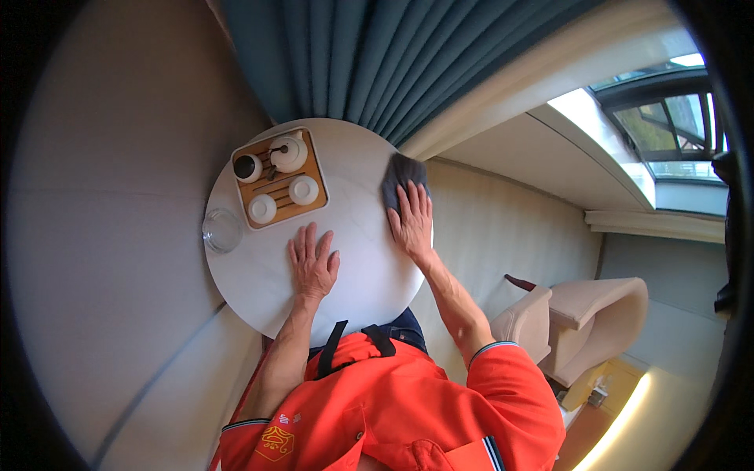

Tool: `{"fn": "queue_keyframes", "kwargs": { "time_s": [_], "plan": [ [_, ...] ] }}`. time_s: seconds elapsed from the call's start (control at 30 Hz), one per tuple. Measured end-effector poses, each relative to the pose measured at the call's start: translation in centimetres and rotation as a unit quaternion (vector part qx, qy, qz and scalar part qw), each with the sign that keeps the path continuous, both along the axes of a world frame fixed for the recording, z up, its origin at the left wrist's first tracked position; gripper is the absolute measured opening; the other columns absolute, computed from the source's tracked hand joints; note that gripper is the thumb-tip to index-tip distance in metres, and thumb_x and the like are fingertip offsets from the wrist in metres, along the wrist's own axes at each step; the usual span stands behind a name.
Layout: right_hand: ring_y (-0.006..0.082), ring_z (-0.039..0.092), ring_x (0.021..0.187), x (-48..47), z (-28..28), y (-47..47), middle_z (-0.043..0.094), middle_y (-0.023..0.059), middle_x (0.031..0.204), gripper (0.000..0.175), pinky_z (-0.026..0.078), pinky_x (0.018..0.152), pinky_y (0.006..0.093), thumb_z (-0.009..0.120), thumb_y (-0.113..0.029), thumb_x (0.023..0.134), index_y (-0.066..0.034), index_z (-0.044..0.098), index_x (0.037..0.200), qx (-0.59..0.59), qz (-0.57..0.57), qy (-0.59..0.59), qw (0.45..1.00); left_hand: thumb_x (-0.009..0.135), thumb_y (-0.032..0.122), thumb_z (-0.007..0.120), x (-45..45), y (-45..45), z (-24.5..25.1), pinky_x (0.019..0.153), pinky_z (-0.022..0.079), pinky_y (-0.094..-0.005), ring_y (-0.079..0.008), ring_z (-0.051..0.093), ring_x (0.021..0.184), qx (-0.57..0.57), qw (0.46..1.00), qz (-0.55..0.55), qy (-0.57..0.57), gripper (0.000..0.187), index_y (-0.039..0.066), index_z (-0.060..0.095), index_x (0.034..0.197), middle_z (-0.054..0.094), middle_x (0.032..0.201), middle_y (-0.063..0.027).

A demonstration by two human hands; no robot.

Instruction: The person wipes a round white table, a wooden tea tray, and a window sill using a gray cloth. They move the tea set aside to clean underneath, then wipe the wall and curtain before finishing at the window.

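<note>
My right hand [412, 221] holds a dark grey cloth [404, 169] down under its fingers, at the right edge of a round white tabletop [359, 259]. The fingers point away from me and the cloth reaches past them. Flat on the table nearer the middle rests my left hand [313, 265], empty, its fingers apart. Just beyond it sits a slatted wooden tea tray [283, 197] with a white rim. A white teapot [288, 154], a white jar with a black lid [247, 168] and two white cups [304, 190], apparently upside down, stand on the tray.
A clear glass ashtray [222, 231] lies by the table's left edge. Blue-green curtains [353, 59] hang beyond the table, and a grey wall [118, 176] borders it on the left. Beige armchairs [589, 318] stand at the right, below a window [660, 126].
</note>
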State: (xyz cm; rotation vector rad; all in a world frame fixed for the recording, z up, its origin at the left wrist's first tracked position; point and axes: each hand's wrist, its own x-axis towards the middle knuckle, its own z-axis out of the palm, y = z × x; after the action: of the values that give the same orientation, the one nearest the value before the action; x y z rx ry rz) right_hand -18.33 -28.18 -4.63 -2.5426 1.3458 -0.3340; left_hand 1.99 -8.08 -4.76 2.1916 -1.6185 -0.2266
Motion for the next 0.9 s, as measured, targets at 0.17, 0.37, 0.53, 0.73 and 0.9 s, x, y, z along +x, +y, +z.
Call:
{"fn": "queue_keyframes", "kwargs": {
  "time_s": [0.17,0.37,0.53,0.73,0.9],
  "plan": [
    [0.0434,0.031,0.154,1.8,-0.8,0.0,0.040,0.0202,0.165,0.058,0.023,0.125,0.0558,0.058,-0.035,0.103,-0.0087,0.051,0.154,-0.032,-0.008,-0.010,0.999,0.095,0.035,0.068,0.1,-0.1,0.0,0.121,0.026,-0.0661,-0.0421,0.037,0.152,0.005,1.000,0.003,-0.013,0.056,0.017,0.058,0.147,0.040,0.165,-0.0194],
    [0.0424,0.033,0.153,12.3,-2.6,-5.3,0.042,0.0207,0.163,0.056,0.023,0.125,0.0570,0.059,-0.035,0.102,-0.0083,0.055,0.151,-0.047,-0.007,-0.083,0.995,0.094,0.034,0.069,-0.1,-0.1,-0.5,0.121,0.026,-0.0667,-0.0435,0.037,0.151,-0.003,1.000,0.002,-0.009,0.056,0.016,0.059,0.146,0.041,0.164,-0.0199],
    [0.0408,0.032,0.154,12.4,-1.7,-0.6,0.042,0.0176,0.164,0.056,0.024,0.126,0.0555,0.061,-0.034,0.101,-0.0093,0.054,0.151,-0.010,0.064,-0.095,0.993,0.093,0.032,0.070,0.1,-0.2,-0.4,0.121,0.026,-0.0670,-0.0435,0.035,0.152,-0.007,1.000,-0.004,-0.017,0.057,0.016,0.057,0.147,0.040,0.164,-0.0196],
    [0.0386,0.032,0.156,0.4,0.0,3.5,0.043,0.0144,0.165,0.058,0.024,0.126,0.0550,0.067,-0.033,0.097,-0.0127,0.056,0.151,0.048,0.121,-0.054,0.990,0.094,0.032,0.070,0.1,0.0,-0.1,0.120,0.027,-0.0667,-0.0433,0.036,0.151,-0.002,1.000,-0.004,-0.021,0.058,0.016,0.057,0.147,0.041,0.164,-0.0202],
    [0.0431,0.035,0.152,0.1,-0.5,-2.3,0.046,0.0196,0.160,0.053,0.026,0.124,0.0558,0.061,-0.033,0.100,-0.0088,0.058,0.148,-0.043,0.030,-0.056,0.997,0.094,0.033,0.070,0.1,-0.1,0.0,0.120,0.027,-0.0665,-0.0434,0.037,0.151,-0.013,1.000,-0.006,-0.019,0.057,0.015,0.057,0.146,0.039,0.165,-0.0202]
  ]
}}
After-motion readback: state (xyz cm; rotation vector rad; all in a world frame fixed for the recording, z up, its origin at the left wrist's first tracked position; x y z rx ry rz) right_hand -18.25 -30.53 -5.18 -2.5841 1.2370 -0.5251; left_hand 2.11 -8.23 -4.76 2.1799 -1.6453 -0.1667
